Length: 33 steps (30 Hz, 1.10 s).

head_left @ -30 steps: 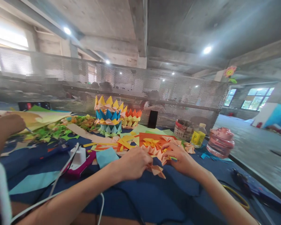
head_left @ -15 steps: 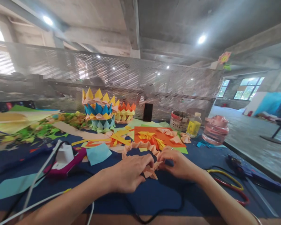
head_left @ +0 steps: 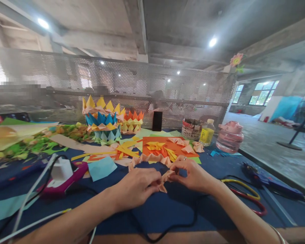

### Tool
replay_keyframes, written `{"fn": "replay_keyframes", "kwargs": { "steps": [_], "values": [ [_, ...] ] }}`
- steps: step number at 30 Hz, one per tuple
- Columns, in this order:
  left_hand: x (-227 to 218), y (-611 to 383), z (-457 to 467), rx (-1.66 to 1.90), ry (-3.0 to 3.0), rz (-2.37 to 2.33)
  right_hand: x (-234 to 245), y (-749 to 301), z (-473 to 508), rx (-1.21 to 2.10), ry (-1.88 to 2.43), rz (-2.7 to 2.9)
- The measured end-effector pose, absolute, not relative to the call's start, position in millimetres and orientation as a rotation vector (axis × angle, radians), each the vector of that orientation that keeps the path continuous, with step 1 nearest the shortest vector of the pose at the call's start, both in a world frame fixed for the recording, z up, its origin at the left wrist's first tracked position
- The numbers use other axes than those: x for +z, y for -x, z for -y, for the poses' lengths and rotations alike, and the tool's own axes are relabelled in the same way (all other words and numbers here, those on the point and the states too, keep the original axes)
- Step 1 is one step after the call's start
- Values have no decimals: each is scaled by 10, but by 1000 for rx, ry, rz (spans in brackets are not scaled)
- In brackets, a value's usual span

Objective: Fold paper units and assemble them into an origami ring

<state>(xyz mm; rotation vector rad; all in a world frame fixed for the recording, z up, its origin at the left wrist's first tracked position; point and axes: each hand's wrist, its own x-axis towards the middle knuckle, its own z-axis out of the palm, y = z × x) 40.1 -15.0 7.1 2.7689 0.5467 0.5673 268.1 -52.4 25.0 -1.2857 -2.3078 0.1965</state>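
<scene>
A chain of folded peach paper pieces (head_left: 152,157) curves in a ring on the dark blue table, its near part between my hands. My left hand (head_left: 138,186) is closed in a pinch on the left side of that near part. From the right, my right hand (head_left: 186,174) pinches the chain between thumb and fingers. Just beyond lie an orange paper sheet (head_left: 155,139) and loose yellow folded pieces (head_left: 156,146) on it. More peach folded pieces (head_left: 186,147) rest at the sheet's right side.
Stacked paper crowns (head_left: 104,118) stand at the back left. A magenta power strip (head_left: 75,173) with cables sits left. On the right are a pink bottle (head_left: 229,138), a yellow-labelled bottle (head_left: 207,134), scissors (head_left: 254,200) and a blue glue gun (head_left: 271,183).
The view has shifted slightly, so the scene sits further left. My left hand has drawn a little away from my right, and the paper piece between them has turned.
</scene>
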Motion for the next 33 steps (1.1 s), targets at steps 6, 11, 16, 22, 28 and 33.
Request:
{"fn": "replay_keyframes", "kwargs": {
  "steps": [6,11,16,22,28,33],
  "values": [
    [40,-406,136,591,-2758,-640,232,-2686,514,219,1266,2283],
    [50,-407,130,577,-2785,-669,238,-2675,529,176,1175,2340],
    [50,-410,129,588,-2807,-703,239,-2666,527,131,1195,2347],
    [83,-423,143,590,-2760,-684,200,-2661,495,13,1254,2400],
    [112,-434,158,624,-2729,-526,167,-2638,470,23,1234,2438],
    [103,-439,138,616,-2687,-360,137,-2641,451,57,1181,2437]
  ]
}}
